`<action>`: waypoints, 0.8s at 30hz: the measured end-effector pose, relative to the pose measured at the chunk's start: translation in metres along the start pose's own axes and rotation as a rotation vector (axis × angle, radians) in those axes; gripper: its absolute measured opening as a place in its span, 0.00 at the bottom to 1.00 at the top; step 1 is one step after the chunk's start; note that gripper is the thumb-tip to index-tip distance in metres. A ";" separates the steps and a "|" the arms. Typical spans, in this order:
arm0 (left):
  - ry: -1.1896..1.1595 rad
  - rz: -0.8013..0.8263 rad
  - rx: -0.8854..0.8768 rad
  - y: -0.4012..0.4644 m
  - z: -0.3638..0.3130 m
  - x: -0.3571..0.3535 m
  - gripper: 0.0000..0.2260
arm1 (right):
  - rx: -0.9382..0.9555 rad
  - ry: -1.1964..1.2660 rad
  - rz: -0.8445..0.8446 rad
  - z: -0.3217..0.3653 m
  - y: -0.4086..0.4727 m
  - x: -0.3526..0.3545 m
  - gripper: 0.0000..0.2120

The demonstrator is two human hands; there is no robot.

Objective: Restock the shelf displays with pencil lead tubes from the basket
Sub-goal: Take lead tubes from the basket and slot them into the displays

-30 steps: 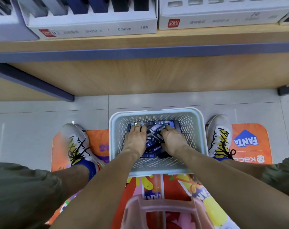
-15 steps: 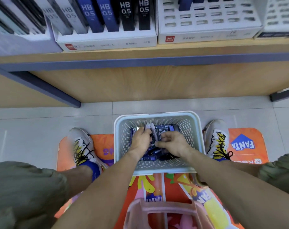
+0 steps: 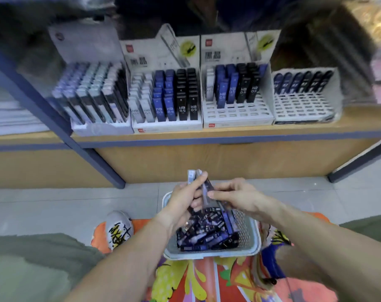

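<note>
Several lead tubes [image 3: 192, 177] upright in left hand [image 3: 182, 200] grip, right hand [image 3: 236, 196] pinching them, above basket [image 3: 248, 232].

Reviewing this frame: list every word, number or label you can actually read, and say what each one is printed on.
"HB 0.5": on the front tubes in the second display box, on pale, blue and black ones.
"HB 0.5": on blue and black tubes in the third display box.
Backing-card characters, red logo tags, tubes in the basket, floor mat print: too blurred to read.

A handful of lead tubes [image 3: 193, 182] stands upright above the white basket [image 3: 248, 232], which is full of dark blue tubes [image 3: 207, 234]. Four display boxes [image 3: 237, 114] line the shelf [image 3: 207, 134] edge.
</note>
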State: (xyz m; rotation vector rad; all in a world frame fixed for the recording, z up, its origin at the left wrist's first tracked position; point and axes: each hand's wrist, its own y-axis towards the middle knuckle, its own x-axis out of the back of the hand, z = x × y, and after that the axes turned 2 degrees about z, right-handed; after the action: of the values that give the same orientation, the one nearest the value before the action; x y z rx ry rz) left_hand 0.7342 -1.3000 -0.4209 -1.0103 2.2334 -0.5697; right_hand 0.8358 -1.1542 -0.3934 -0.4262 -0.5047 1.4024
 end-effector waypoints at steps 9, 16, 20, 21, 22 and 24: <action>0.122 0.132 -0.220 -0.051 -0.155 -0.046 0.21 | 0.246 -0.023 -0.033 0.147 -0.051 0.058 0.12; 0.249 0.164 -0.347 -0.053 -0.212 -0.061 0.17 | 0.508 0.122 -0.303 0.201 -0.054 0.085 0.17; 0.332 0.227 -0.373 -0.046 -0.225 -0.067 0.10 | 0.568 0.241 -0.364 0.212 -0.038 0.102 0.20; 0.347 0.234 -0.372 -0.041 -0.224 -0.066 0.12 | 0.572 0.267 -0.373 0.210 -0.032 0.104 0.18; 0.354 0.231 -0.370 -0.035 -0.223 -0.064 0.15 | 0.569 0.289 -0.385 0.207 -0.025 0.106 0.15; 0.360 0.216 -0.377 -0.024 -0.219 -0.060 0.17 | 0.550 0.268 -0.439 0.197 -0.011 0.110 0.11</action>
State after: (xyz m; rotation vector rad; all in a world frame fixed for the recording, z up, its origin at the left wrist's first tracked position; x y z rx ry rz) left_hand 0.6282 -1.2400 -0.2283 -0.8761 2.8020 -0.2517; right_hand 0.7429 -1.0488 -0.2167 -0.0439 0.0211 0.9826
